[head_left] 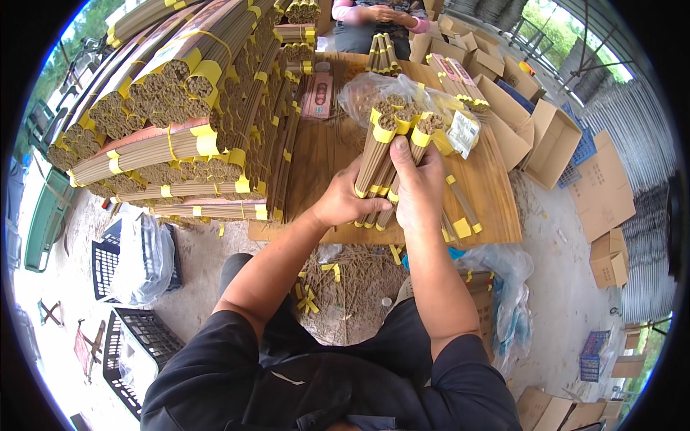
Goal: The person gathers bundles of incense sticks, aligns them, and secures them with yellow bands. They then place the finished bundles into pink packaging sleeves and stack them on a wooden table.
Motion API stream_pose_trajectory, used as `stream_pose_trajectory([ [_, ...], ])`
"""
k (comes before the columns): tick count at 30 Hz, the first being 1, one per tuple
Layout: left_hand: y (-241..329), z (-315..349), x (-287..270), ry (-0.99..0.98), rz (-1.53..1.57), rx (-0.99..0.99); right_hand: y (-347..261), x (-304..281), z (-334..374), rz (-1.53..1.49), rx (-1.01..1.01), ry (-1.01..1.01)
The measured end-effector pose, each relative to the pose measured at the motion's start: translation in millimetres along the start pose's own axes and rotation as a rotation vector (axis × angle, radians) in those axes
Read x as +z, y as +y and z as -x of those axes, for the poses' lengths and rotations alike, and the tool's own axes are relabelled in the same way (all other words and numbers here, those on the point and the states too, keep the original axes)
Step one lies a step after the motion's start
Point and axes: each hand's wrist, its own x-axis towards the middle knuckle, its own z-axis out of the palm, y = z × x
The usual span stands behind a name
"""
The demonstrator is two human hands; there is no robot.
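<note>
Several bundles of brown incense sticks [375,153], each wrapped with yellow paper bands, stand upright together between my hands over the wooden table. My left hand [347,195] is closed round their lower left side. Along the right side, my right hand [420,181] grips them, its thumb pressed on the front near the upper bands. Tops of the bundles face up and show the stick ends. A clear plastic bag [363,93] lies just behind them. Beside my right hand, a few thin banded sticks [462,203] and loose yellow paper pieces [461,228] rest on the table.
A tall stack of incense bundles [162,90] fills the left of the table [492,215]. A red printed label sheet [317,97] lies beside it. Across the table sits another person [381,16]. Open cardboard boxes [552,140] stand at right, black crates [140,352] at lower left.
</note>
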Motion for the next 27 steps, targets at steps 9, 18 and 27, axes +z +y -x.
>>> stream_pose_trajectory([
  [9,-6,0,0,-0.023,0.080,-0.011,9,-11,-1,0.063,-0.144,-0.078],
  [18,-10,0,10,0.035,0.081,-0.002,3,0,6,-0.134,-0.079,0.106],
  [27,1,-8,1,-0.049,0.217,-0.151,17,-22,-6,0.055,-0.344,-0.070],
])
